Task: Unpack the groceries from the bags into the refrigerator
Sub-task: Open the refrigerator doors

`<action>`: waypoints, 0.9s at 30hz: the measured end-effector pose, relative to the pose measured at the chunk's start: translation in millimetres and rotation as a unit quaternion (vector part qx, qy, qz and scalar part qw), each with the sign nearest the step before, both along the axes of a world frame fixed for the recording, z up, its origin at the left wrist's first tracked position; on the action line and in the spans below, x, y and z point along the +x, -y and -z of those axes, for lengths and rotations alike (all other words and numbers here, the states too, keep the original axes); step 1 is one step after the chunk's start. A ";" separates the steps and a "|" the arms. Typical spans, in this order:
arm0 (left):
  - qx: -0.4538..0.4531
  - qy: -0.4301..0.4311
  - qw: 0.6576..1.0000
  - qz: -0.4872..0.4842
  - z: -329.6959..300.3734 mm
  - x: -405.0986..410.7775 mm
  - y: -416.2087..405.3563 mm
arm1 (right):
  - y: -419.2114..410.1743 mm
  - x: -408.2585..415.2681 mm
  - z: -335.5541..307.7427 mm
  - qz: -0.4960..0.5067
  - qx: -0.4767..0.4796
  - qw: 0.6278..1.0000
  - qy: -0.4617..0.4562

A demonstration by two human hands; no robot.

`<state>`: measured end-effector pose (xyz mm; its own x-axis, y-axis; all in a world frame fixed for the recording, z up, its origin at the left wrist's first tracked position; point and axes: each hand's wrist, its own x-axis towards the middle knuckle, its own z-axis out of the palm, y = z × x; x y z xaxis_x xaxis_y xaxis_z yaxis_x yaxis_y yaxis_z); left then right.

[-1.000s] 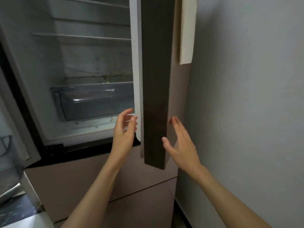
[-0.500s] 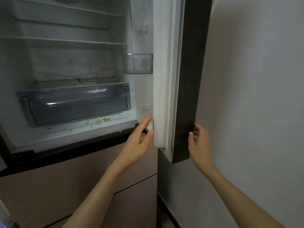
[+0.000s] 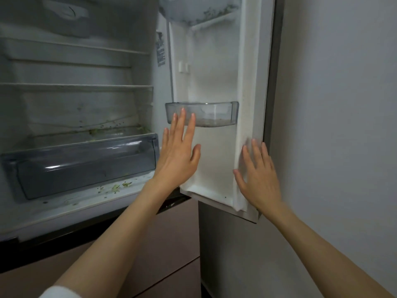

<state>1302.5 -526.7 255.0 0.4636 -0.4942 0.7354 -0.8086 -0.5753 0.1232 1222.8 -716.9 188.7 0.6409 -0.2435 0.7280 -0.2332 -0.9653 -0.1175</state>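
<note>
The refrigerator stands open, its white door swung wide to the right near the wall. My left hand is flat with straight fingers in front of the door's inner panel, fingertips over the clear door bin. My right hand is also flat, fingers straight, against the door's right inner edge and seal. Neither hand holds anything. Inside, the glass shelves are bare and a grey crisper drawer sits at the bottom. No grocery bags are in view.
A grey wall lies close behind the open door on the right. Green food scraps litter the fridge floor in front of the drawer. Pinkish lower drawer fronts sit below the fridge compartment.
The door has swung further open to the right, showing its inner panel and bin. Both hands moved from its lower edge to lie flat on the inner side.
</note>
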 end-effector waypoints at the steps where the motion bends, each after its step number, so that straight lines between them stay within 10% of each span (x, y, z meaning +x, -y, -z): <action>1: 0.024 -0.002 1.000 -0.005 -2.5 3.7 3.5 | 6.4 1.5 -1.7 0.013 0.004 1.000 -0.025; 27: 0.078 0.034 0.994 0.068 -1.9 21.7 54.8 | 37.2 33.4 -15.6 0.044 0.012 0.996 -0.070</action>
